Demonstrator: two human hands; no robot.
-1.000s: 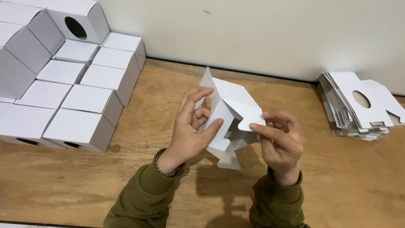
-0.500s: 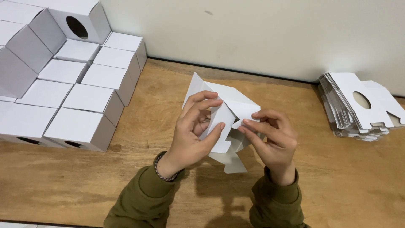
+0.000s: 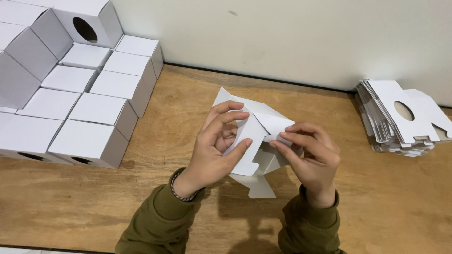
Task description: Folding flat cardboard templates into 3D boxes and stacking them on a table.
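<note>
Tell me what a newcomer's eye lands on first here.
First the half-folded white carton at centre, held above the wooden table by the left hand and right hand, flaps sticking out. Next, the block of finished white boxes stacked at far left, some with round holes. Then the pile of flat blanks at right, by the wall.

- Olive-green long sleeves (image 3: 155,221) with ribbed cuffs cover both forearms, entering from 6 o'clock.
- A beaded bracelet (image 3: 176,187) circles the left wrist.
- Both hands are bare, ungloved.
</note>
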